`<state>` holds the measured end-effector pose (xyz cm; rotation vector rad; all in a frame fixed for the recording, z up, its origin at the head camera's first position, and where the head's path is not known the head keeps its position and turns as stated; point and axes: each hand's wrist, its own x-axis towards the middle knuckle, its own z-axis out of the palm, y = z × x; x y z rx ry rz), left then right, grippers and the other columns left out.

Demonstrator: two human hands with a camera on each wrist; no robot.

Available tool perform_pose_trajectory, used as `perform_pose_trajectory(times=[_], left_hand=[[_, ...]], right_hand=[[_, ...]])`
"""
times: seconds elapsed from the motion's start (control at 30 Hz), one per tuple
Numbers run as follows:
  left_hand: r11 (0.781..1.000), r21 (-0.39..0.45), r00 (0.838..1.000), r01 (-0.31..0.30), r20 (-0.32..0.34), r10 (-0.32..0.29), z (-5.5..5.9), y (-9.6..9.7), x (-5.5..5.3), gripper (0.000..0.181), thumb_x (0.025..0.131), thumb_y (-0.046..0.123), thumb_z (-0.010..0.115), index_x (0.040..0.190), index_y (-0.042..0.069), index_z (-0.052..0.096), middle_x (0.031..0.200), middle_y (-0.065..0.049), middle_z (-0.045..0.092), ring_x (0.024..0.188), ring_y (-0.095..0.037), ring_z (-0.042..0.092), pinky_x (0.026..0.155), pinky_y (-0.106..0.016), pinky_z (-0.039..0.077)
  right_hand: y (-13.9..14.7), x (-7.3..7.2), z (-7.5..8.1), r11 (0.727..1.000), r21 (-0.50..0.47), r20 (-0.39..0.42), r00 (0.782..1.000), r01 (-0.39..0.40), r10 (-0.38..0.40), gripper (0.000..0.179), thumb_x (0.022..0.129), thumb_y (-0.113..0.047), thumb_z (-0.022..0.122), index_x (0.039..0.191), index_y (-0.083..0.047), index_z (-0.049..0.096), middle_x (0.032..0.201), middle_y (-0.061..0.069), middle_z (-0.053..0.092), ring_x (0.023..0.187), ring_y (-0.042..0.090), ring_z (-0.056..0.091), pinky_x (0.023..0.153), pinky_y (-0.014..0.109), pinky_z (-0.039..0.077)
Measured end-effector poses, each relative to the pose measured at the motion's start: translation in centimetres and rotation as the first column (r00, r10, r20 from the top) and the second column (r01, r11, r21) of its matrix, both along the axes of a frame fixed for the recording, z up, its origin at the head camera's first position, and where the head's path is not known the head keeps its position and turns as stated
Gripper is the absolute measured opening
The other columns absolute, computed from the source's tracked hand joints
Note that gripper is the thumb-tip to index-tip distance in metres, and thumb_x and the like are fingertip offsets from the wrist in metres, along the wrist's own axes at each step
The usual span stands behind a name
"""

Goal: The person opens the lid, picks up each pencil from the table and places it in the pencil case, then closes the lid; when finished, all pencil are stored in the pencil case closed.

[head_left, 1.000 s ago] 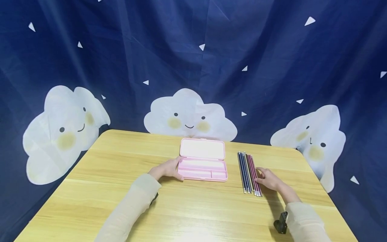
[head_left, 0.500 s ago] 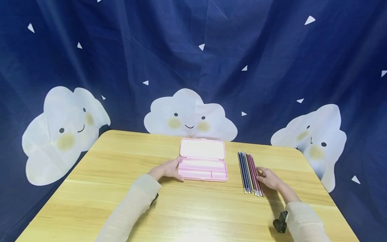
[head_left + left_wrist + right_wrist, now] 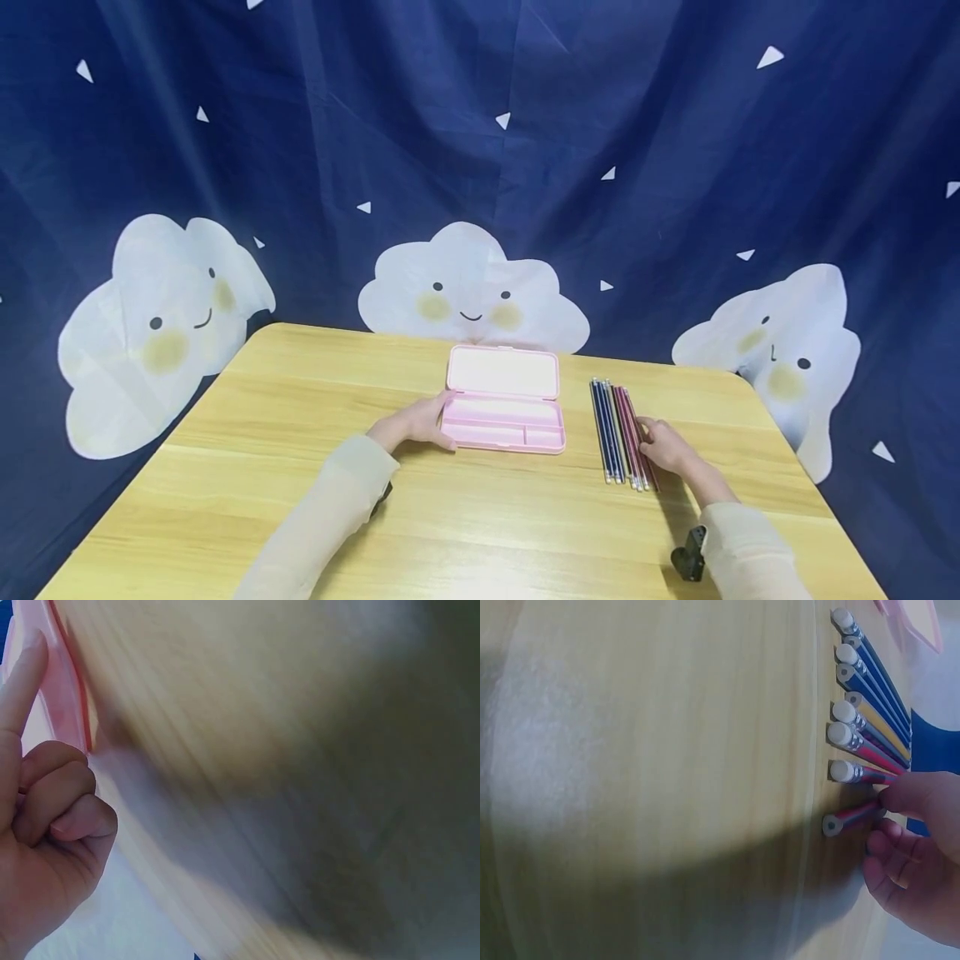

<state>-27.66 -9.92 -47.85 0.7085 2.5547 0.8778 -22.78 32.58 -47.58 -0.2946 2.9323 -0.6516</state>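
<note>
A pink pencil case (image 3: 504,408) lies unfolded on the table, its lid back and its divided tray bare. My left hand (image 3: 415,423) holds the case's left end, thumb at the front corner and a finger near the hinge. In the left wrist view, one digit stretches over the pink case (image 3: 64,682) while other fingers curl. Right of the case lies a row of pencils, dark blue ones (image 3: 606,429) on the left, red ones (image 3: 627,433) on the right. My right hand (image 3: 666,447) pinches the outermost red pencil (image 3: 849,817), whose near end stands apart from the row.
The light wooden table (image 3: 480,517) carries everything. Behind it hangs a dark blue curtain (image 3: 645,100) with smiling white clouds. A black wrist camera (image 3: 688,554) sits under the right cuff. White eraser ends (image 3: 842,733) point toward the near side.
The outermost red pencil's near end has shifted right, away from the row, with my right hand moving slightly right. My left hand and the case have stayed in place.
</note>
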Motion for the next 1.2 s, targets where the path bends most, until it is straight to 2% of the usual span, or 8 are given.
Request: perform_pose_trajectory(times=[0.1, 0.17, 0.3, 0.33, 0.4, 0.57, 0.83, 1.2], left_hand=[[1.000, 0.015, 1.000, 0.016, -0.005, -0.016, 0.22, 0.01, 0.05, 0.104, 0.066, 0.027, 0.082, 0.142, -0.003, 0.018, 0.137, -0.031, 0.035, 0.124, -0.040, 0.038, 0.105, -0.046, 0.029], [0.999, 0.031, 1.000, 0.026, -0.007, -0.026, 0.42, -0.03, 0.03, 0.107, 0.067, 0.026, 0.081, 0.143, -0.005, 0.013, 0.129, -0.032, 0.044, 0.116, -0.038, 0.047, 0.104, -0.045, 0.031], [0.999, 0.017, 0.999, 0.032, -0.006, -0.032, 0.72, -0.20, -0.22, 0.108, 0.069, 0.026, 0.080, 0.143, -0.005, 0.009, 0.129, -0.033, 0.043, 0.115, -0.037, 0.048, 0.105, -0.044, 0.031], [1.000, 0.004, 1.000, 0.030, -0.003, -0.030, 0.77, -0.23, -0.26, 0.108, 0.069, 0.027, 0.080, 0.144, -0.005, 0.009, 0.130, -0.033, 0.042, 0.117, -0.038, 0.047, 0.105, -0.044, 0.031], [0.999, -0.028, 1.000, 0.030, -0.007, -0.030, 0.74, -0.30, -0.34, 0.107, 0.068, 0.029, 0.080, 0.144, -0.005, 0.011, 0.139, -0.030, 0.032, 0.127, -0.038, 0.035, 0.107, -0.044, 0.027], [0.998, -0.063, 1.000, 0.011, 0.012, -0.010, 0.56, -0.32, -0.29, 0.109, 0.068, 0.031, 0.080, 0.144, -0.004, 0.010, 0.141, -0.029, 0.029, 0.129, -0.039, 0.032, 0.107, -0.044, 0.026], [0.997, -0.074, 0.999, -0.021, 0.045, 0.024, 0.66, -0.16, -0.24, 0.114, 0.066, 0.032, 0.081, 0.145, -0.001, 0.006, 0.140, -0.031, 0.029, 0.128, -0.040, 0.033, 0.107, -0.044, 0.027], [0.992, -0.117, 0.997, -0.037, 0.059, 0.044, 0.79, -0.08, -0.32, 0.110, 0.064, 0.035, 0.082, 0.147, 0.007, 0.014, 0.143, -0.023, 0.030, 0.130, -0.035, 0.031, 0.108, -0.043, 0.026]], right_hand=[[-0.03, -0.06, -0.11, 1.000, 0.020, 0.001, 1.000, 0.008, -0.008, 0.052, 0.075, 0.004, 0.055, 0.122, 0.021, 0.039, 0.080, 0.018, 0.057, 0.075, 0.029, 0.056, 0.076, 0.049, 0.049], [-0.02, -0.10, -0.20, 1.000, 0.024, 0.004, 1.000, 0.014, -0.014, 0.052, 0.075, 0.004, 0.055, 0.122, 0.021, 0.039, 0.079, 0.017, 0.056, 0.074, 0.027, 0.056, 0.075, 0.048, 0.049], [-0.10, -0.03, -0.31, 0.999, 0.037, 0.005, 1.000, 0.026, -0.027, 0.054, 0.075, 0.003, 0.055, 0.123, 0.020, 0.038, 0.080, 0.017, 0.057, 0.075, 0.028, 0.056, 0.076, 0.049, 0.049], [-0.15, -0.01, -0.28, 0.999, 0.042, 0.008, 1.000, 0.030, -0.031, 0.054, 0.076, 0.003, 0.055, 0.124, 0.020, 0.038, 0.080, 0.017, 0.057, 0.076, 0.028, 0.056, 0.076, 0.050, 0.049], [-0.24, 0.03, -0.18, 0.998, 0.054, 0.013, 0.999, 0.035, -0.036, 0.054, 0.076, 0.002, 0.055, 0.124, 0.019, 0.038, 0.079, 0.016, 0.056, 0.075, 0.027, 0.055, 0.077, 0.050, 0.048], [-0.36, 0.10, 0.00, 0.997, 0.071, 0.022, 0.999, 0.036, -0.038, 0.054, 0.077, 0.001, 0.055, 0.125, 0.019, 0.037, 0.075, 0.014, 0.054, 0.071, 0.025, 0.052, 0.076, 0.050, 0.048], [-0.26, 0.13, -0.19, 0.996, 0.083, -0.027, 1.000, 0.010, -0.008, 0.049, 0.080, 0.000, 0.057, 0.122, 0.021, 0.040, 0.100, 0.038, 0.055, 0.087, 0.043, 0.057, 0.084, 0.055, 0.045], [-0.47, 0.13, -0.32, 0.996, 0.083, -0.044, 0.998, 0.040, -0.036, 0.049, 0.076, 0.005, 0.054, 0.120, 0.022, 0.040, 0.106, 0.040, 0.053, 0.098, 0.051, 0.052, 0.088, 0.056, 0.042]])
